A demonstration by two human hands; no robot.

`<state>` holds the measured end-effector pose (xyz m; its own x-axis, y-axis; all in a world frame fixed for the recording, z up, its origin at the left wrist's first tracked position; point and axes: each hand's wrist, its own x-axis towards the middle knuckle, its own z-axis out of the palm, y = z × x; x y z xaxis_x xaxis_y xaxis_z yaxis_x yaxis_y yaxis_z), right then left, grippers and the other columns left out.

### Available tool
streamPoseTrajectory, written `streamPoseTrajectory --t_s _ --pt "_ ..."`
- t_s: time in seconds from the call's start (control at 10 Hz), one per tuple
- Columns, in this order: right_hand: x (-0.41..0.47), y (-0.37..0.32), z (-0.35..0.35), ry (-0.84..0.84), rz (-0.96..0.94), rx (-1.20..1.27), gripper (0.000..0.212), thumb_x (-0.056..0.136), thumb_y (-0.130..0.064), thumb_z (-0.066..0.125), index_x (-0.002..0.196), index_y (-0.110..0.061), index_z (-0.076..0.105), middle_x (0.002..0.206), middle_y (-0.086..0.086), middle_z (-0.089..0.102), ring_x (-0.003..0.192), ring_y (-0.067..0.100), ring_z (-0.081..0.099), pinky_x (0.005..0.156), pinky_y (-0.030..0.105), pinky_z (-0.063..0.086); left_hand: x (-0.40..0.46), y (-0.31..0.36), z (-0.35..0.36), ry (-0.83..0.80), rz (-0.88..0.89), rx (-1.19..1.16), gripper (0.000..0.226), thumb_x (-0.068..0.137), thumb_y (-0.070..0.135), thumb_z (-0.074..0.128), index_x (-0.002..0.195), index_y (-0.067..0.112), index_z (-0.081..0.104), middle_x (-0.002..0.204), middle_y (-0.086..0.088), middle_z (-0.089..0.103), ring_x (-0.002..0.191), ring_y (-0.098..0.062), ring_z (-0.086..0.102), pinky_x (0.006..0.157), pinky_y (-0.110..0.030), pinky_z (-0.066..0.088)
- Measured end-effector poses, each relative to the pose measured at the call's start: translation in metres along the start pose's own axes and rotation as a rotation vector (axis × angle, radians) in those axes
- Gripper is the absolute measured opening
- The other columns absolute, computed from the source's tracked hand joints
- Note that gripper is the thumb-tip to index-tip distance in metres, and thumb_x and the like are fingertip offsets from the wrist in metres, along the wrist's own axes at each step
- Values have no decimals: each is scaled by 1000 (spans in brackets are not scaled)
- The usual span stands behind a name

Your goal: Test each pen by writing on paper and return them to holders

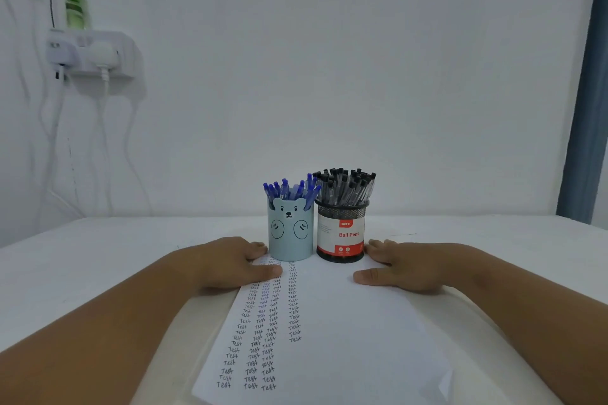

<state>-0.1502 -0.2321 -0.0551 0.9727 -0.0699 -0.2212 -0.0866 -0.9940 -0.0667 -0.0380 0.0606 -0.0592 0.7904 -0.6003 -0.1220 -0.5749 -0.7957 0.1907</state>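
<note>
Blue bear holder (291,233): blue pens (289,189), upright. Black mesh holder (341,233): black pens (345,186). Both stand at the far end of the paper (329,339). Left hand (230,261) and right hand (404,266): flat on the paper's edges, fingers relaxed, holding nothing.

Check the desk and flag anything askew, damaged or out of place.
One small thing: the paper has its near right corner folded over. Otherwise both holders, the blue bear cup and the black mesh cup, stand upright with pens inside.
</note>
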Motion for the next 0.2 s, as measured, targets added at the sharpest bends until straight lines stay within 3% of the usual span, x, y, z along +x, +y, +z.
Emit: streamPoseTrajectory --t_s 0.1,0.2 --pt "-5 -4 0 6 19 23 110 77 -90 26 162 -26 -1 169 -9 -3 156 13 -2 127 43 4 -3 5 -2 18 -39 27 92 85 82 37 160 31 24 167 14 18 153 -10 20 123 -31 14" --pt "-16 -8 3 21 80 -74 104 81 -89 22 160 -21 20 168 -2 17 153 18 20 124 43 19 -17 11 -9 -26 -109 145 80 94 74 36 158 26 31 165 6 27 151 -16 26 121 -33 20"
